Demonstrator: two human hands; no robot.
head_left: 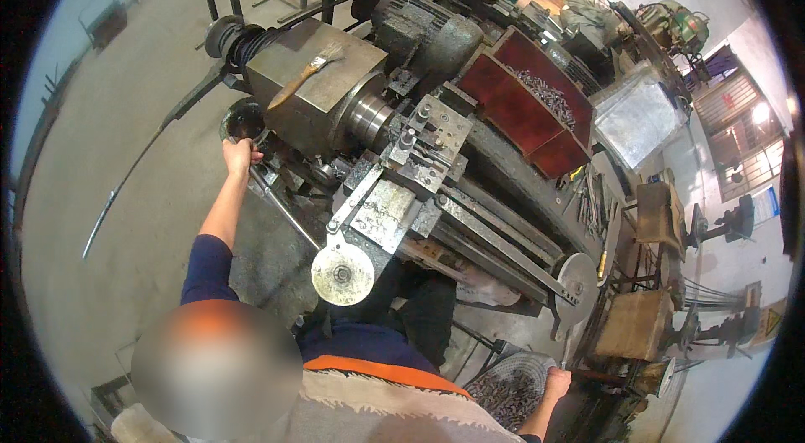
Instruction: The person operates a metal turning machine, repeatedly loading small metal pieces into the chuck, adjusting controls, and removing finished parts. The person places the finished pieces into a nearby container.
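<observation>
The lathe [444, 200] stands directly in front of the operator. Its long axis runs diagonally, from the headstock [348, 66] at upper left to the round end disc [579, 277] at lower right.

Steel lever [288, 212]: slopes from the left hand [240, 155] down and rightward, toward the pale disc [342, 274]. Crank handle [568, 349]: points from the end disc toward the operator.

Left arm: extended forward, fingers curled around the lever's upper end. Right arm: held low and out to the side, fingers clenched on the crank handle beside the mesh basket [525, 354] of small metal parts.

Brush [291, 92]: lies on the headstock, bristles toward upper right.

Markings: a yellow sign [771, 321] is mounted at far right; its writing is too small to read.
</observation>
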